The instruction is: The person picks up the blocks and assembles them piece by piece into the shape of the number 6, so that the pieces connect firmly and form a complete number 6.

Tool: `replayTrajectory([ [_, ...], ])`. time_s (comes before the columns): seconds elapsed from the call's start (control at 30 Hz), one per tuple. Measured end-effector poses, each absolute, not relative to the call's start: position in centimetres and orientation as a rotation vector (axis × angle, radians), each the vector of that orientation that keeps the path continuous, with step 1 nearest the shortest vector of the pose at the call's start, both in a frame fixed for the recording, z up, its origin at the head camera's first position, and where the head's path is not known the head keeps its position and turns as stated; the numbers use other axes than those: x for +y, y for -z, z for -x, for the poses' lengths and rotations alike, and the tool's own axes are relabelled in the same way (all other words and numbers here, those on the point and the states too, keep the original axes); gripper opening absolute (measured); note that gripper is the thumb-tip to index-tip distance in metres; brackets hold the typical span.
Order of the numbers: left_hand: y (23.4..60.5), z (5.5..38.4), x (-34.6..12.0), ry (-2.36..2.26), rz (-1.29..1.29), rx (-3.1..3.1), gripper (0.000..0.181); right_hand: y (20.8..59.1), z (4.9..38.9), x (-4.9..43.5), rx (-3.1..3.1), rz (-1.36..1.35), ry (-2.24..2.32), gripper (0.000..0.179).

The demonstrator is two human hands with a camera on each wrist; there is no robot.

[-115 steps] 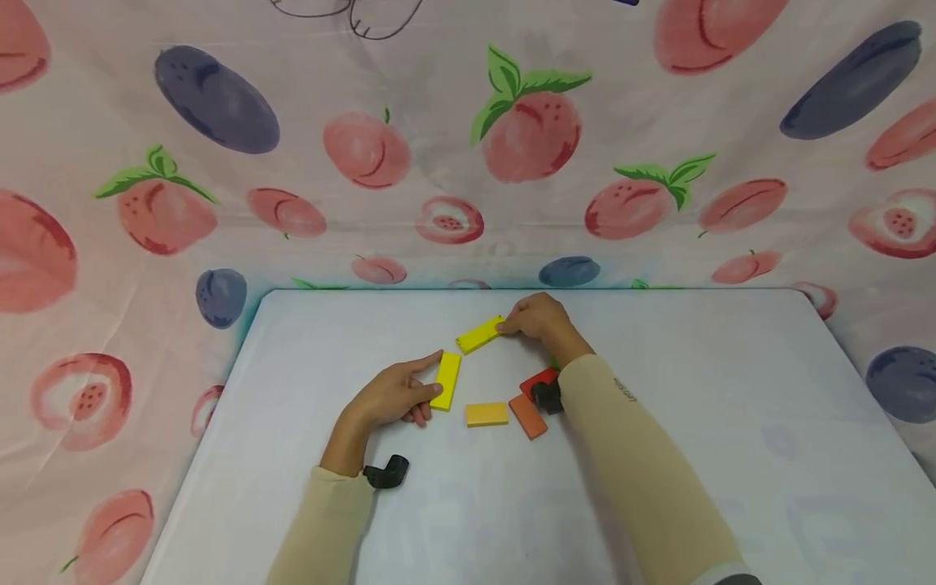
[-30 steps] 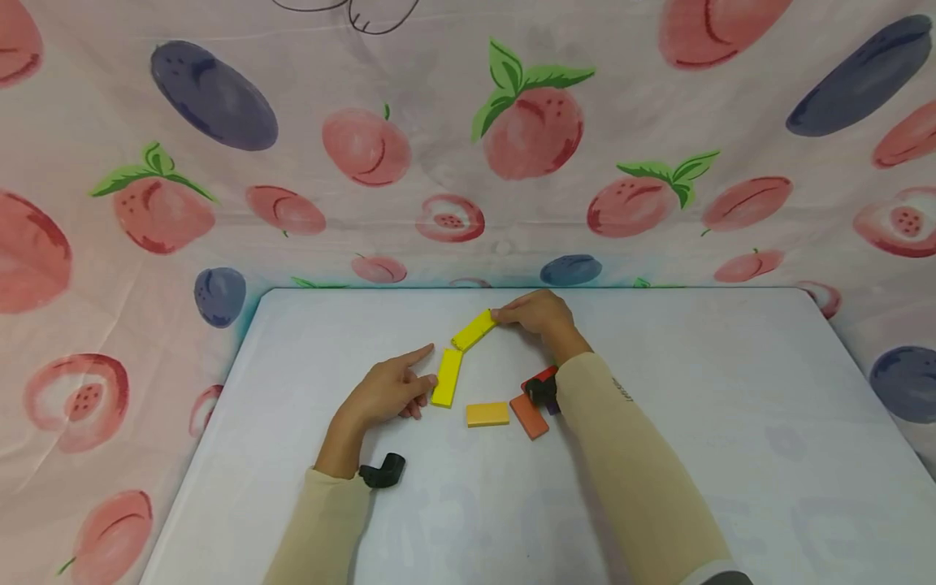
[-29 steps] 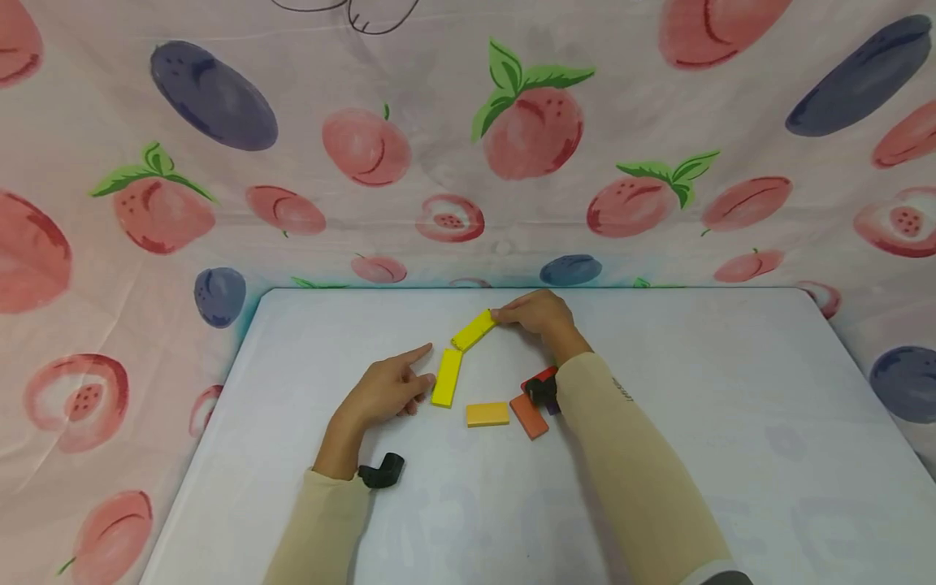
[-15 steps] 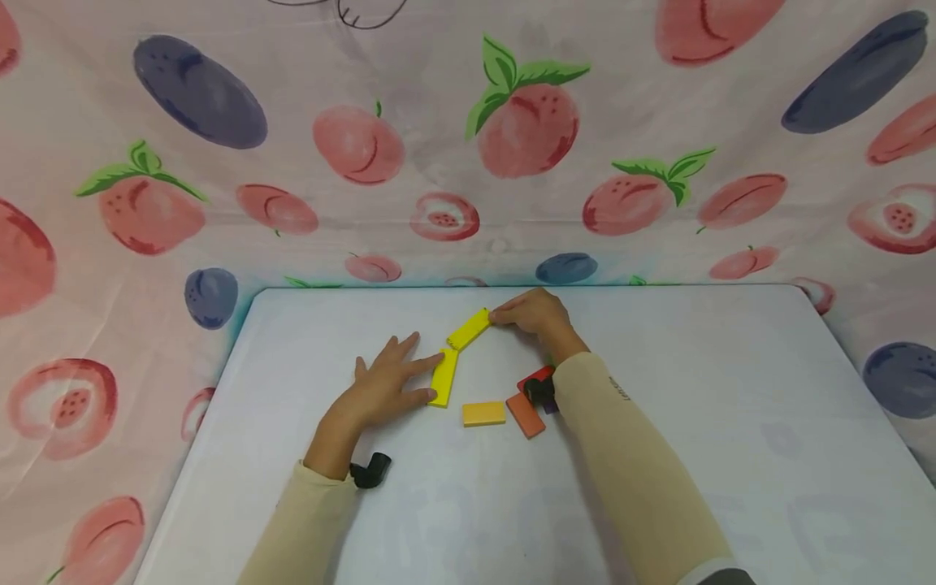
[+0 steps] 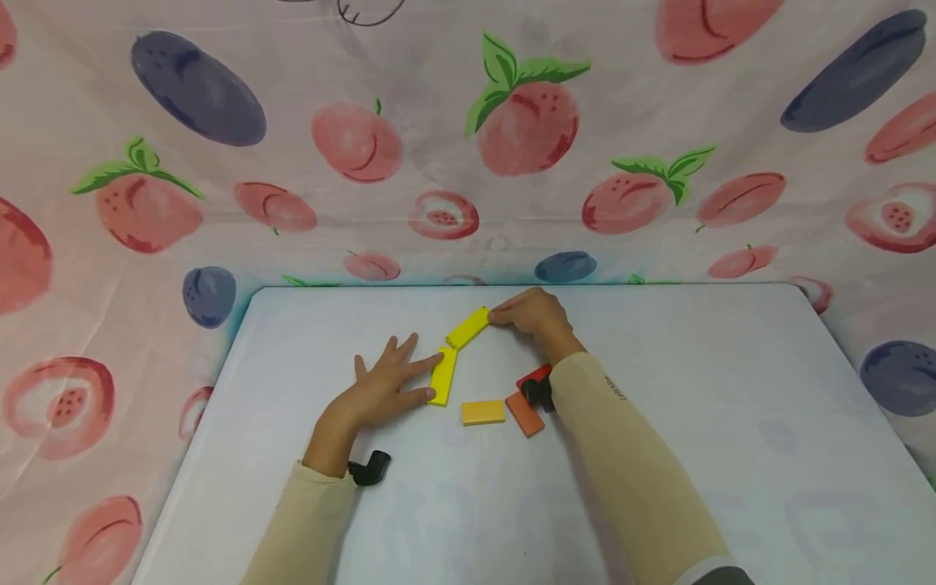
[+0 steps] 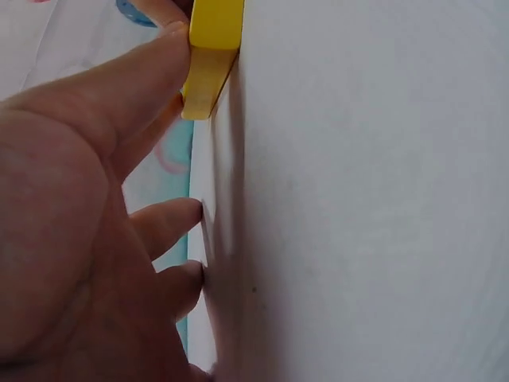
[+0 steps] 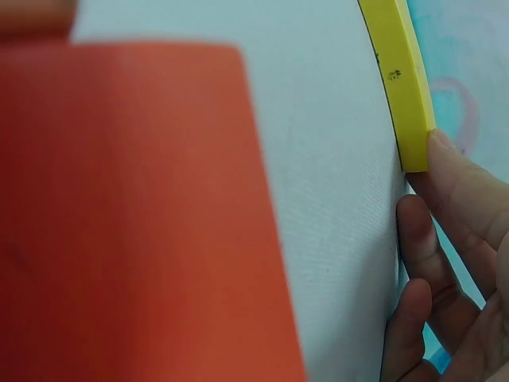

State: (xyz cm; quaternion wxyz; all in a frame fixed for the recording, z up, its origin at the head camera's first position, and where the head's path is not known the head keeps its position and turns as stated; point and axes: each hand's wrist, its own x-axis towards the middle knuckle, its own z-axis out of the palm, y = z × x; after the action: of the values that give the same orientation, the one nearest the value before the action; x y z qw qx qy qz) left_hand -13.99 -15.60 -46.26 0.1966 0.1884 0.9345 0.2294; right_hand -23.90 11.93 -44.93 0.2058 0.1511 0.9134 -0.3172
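In the head view my left hand [image 5: 380, 386] lies with fingers spread beside a yellow rectangular block [image 5: 443, 380]. Its index finger and thumb touch that block's left side; the left wrist view shows the thumb against the end of the yellow block [image 6: 216, 28]. A second yellow block [image 5: 468, 328] slants up and to the right, its lower end meeting the first one's top. My right hand [image 5: 537, 317] pinches its upper right end. From the right wrist, thumb and fingers [image 7: 453, 171] are at the end of this yellow block [image 7: 402, 87].
A light orange block [image 5: 483, 413] and a darker orange block [image 5: 525, 414] lie nearer me. A red block [image 5: 534, 376] is partly hidden by the right wrist camera [image 5: 537, 392]. All are on the white table [image 5: 468, 504], before a fruit-print cloth [image 5: 439, 146].
The slanted yellow block has turned steeper and moved left to meet the other. My left hand drew off the upright block, then spread its fingers and touched its side again.
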Motion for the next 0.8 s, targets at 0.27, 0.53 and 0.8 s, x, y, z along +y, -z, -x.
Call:
replayTrajectory([
  [0.27, 46.6, 14.0, -16.1, -0.612, -0.553, 2.587, 0.060, 45.1, 23.8, 11.7, 2.569, -0.417, 0.864, 0.026],
  [0.53, 47.3, 14.2, -16.5, -0.674, -0.570, 2.548, 0.061, 45.1, 23.9, 12.5, 2.523, -0.344, 0.945, 0.031],
  [0.8, 47.4, 14.1, -16.7, -0.702, -0.579, 2.538, 0.062, 44.8, 22.9, 15.7, 2.340, -0.198, 1.295, 0.042],
])
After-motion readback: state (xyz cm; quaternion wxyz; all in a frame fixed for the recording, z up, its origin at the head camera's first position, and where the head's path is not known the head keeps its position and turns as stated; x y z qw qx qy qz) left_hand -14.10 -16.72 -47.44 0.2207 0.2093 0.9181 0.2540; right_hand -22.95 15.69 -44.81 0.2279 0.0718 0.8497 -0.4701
